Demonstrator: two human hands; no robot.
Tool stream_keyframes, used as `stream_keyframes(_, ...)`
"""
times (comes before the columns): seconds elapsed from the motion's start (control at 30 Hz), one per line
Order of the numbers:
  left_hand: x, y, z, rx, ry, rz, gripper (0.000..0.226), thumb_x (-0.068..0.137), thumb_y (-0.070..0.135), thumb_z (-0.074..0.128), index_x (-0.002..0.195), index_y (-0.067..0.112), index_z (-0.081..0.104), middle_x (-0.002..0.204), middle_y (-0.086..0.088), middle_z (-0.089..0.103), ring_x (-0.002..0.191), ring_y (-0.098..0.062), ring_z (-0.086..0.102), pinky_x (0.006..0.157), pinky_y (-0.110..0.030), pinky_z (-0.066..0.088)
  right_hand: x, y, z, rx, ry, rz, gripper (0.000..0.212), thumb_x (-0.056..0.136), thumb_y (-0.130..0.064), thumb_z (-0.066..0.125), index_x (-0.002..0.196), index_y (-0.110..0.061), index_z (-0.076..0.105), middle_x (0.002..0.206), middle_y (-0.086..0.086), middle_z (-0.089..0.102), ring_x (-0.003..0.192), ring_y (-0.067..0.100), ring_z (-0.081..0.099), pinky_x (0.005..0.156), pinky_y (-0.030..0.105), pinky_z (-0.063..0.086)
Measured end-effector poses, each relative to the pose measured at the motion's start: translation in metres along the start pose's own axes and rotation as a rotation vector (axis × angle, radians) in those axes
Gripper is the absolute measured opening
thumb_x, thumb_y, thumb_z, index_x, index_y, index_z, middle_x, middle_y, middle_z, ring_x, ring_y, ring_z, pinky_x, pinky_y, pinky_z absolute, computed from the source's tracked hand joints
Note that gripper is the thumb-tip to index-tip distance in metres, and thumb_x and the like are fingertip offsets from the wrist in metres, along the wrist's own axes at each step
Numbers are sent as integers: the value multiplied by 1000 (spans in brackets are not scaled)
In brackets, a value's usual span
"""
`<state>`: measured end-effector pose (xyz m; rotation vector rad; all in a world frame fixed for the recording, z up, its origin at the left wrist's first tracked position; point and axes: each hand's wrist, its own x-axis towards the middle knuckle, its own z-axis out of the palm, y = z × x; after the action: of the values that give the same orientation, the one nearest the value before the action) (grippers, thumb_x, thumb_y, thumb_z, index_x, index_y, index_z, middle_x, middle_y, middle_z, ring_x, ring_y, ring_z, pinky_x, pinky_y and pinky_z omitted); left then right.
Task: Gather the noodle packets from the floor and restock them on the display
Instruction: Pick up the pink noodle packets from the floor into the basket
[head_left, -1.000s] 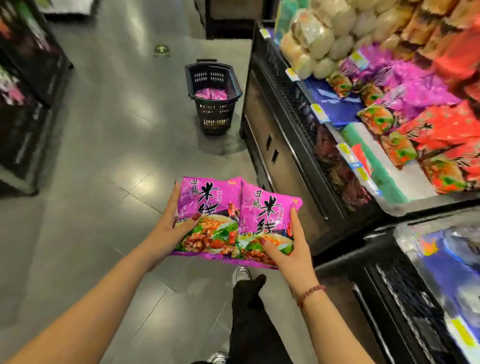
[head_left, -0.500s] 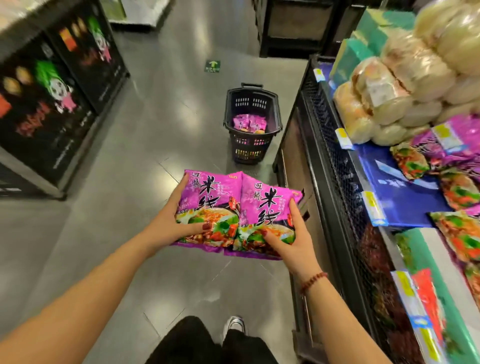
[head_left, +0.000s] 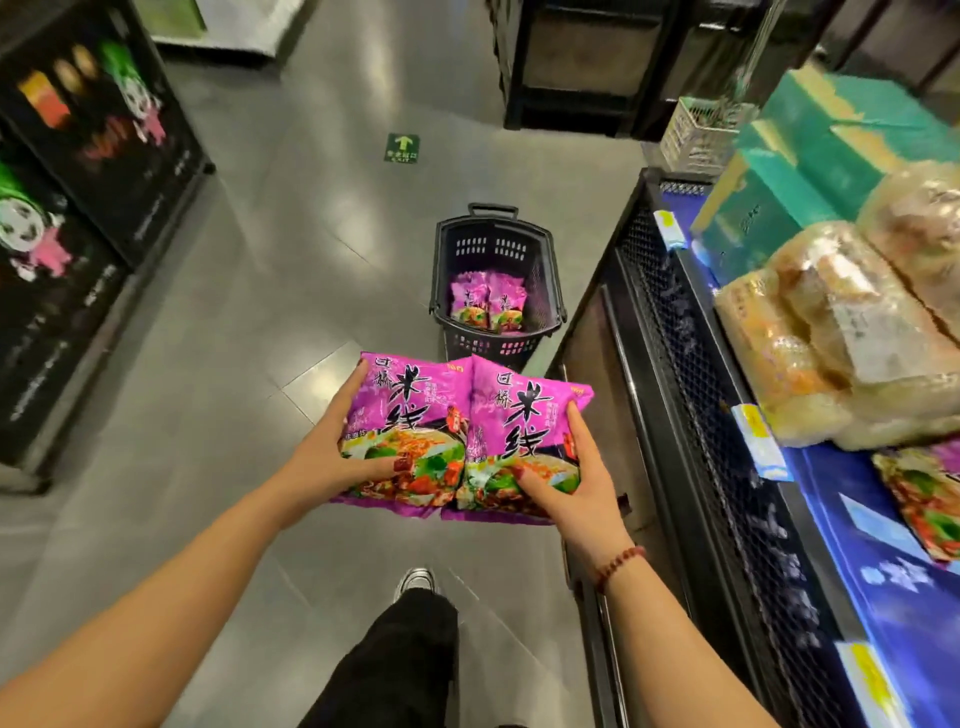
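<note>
Two purple noodle packets (head_left: 467, 431) are held side by side at waist height over the floor (head_left: 234, 322), edges touching, with their long axes running away from the body. The left one is gripped by the left hand (head_left: 322, 462), the right one by the right hand (head_left: 582, 493). On each hand the thumb is laid across the printed face and the fingers (head_left: 574, 426) are wrapped round the outer edge, so both hands are closed on the pair.

The display shelf (head_left: 701, 395) stands directly to the right of the packets, and its mesh front is close beside the right hand. That hand is therefore the nearer one. A bare blue stretch (head_left: 883, 561) of the shelf is seen to the right, at about the level of the wrists. It is judged that the pair would have to be carried sideways to the right and lifted over the shelf's front edge.

Further along the shelf, bags of bread (head_left: 831, 332) are piled. Straight ahead on the floor a black basket (head_left: 548, 270) is seen against the shelf, with more purple packets (head_left: 485, 301) lying in it, not yet restocked.
</note>
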<state>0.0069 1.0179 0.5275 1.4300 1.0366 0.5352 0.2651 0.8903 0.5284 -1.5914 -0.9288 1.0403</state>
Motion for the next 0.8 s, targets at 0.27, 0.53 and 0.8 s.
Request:
stream_keyframes(0.27,138,32,-40,5,-40,-24,119,56,45,90,145,60,13,144,22,26,124,-8,49,99,-36,49,136,-28,9,-32,47,25,86,79,-21,77,135,-57,22,154,-11,30,139,12,34,106,39,44)
stream_keyframes(0.53,280,51,-47,-61,-12,-83,124,55,37,93,147,56,12,144,8,39,114,-15,62,87,-32,57,290,-38,-13,6,-12,89,89,81,-13,74,147,-42,21,144,-9,40,126,11,48,82,16,53)
stream_keyframes(0.8,403,76,-50,-78,29,-131,112,67,17,83,143,59,11,147,6,32,112,-9,59,77,-23,57,433,-54,-34,-73,-51,145,92,79,-19,78,131,-68,21,152,-7,36,133,19,44,99,50,49)
